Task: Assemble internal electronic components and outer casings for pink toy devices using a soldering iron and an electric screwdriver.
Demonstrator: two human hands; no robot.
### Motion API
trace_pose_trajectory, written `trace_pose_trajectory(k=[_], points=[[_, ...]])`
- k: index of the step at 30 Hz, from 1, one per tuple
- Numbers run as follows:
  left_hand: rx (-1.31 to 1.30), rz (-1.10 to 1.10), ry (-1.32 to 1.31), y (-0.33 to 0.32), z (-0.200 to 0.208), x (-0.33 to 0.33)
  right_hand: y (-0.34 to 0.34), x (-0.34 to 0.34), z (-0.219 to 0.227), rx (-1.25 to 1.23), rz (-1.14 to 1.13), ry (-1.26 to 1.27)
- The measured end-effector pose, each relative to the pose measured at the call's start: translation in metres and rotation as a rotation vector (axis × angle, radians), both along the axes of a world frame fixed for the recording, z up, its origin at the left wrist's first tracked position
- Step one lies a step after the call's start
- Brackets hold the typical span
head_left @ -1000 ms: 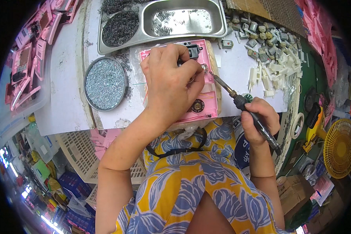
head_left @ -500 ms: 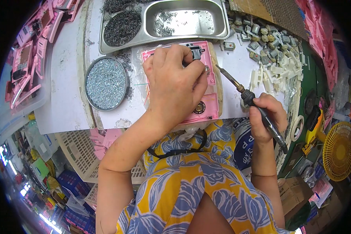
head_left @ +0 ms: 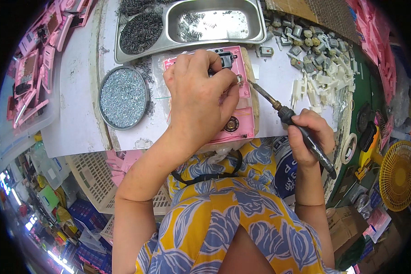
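Observation:
My left hand (head_left: 198, 93) lies over a pink plastic casing (head_left: 246, 119), its fingers pinched together; whatever they grip is hidden beneath them. A black part (head_left: 226, 59) shows just past the fingertips, and a small metal part (head_left: 240, 80) sits by the casing's right wall. Lower down in the casing is a round dark part (head_left: 231, 123). Thin wires stick out left of the wrist. In my right hand (head_left: 316, 137) is a soldering iron (head_left: 287, 115), held like a pen. Its tip points up and left, close to the casing's right edge near the metal part.
A round dish of small silvery pieces (head_left: 123, 97) stands left. Behind is a steel tray (head_left: 214, 43) with dark springs. Small motors (head_left: 308, 61) and white plastic parts (head_left: 322, 89) lie heaped at right. A yellow fan (head_left: 398, 176) stands far right; pink casings (head_left: 29, 68) are piled left.
The soldering iron has shifted slightly left and down, its tip nearer the small metal part. My left hand has moved a little left, still pinched over the casing.

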State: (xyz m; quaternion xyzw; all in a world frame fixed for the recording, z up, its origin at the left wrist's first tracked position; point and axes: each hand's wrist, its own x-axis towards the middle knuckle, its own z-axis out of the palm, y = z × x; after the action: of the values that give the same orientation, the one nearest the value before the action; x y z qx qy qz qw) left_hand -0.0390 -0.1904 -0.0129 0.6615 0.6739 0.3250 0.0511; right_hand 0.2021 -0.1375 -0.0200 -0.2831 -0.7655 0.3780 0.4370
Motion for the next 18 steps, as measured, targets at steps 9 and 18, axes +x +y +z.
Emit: trace_pose_trajectory(k=[9,18], points=[[0.001,-0.004,0.011,0.001,0.001,0.001,-0.001,-0.004,0.002,0.004,0.051,-0.043],[-0.006,0.004,0.03,0.001,0.0,0.002,-0.001,0.006,0.004,0.007,0.013,-0.001]])
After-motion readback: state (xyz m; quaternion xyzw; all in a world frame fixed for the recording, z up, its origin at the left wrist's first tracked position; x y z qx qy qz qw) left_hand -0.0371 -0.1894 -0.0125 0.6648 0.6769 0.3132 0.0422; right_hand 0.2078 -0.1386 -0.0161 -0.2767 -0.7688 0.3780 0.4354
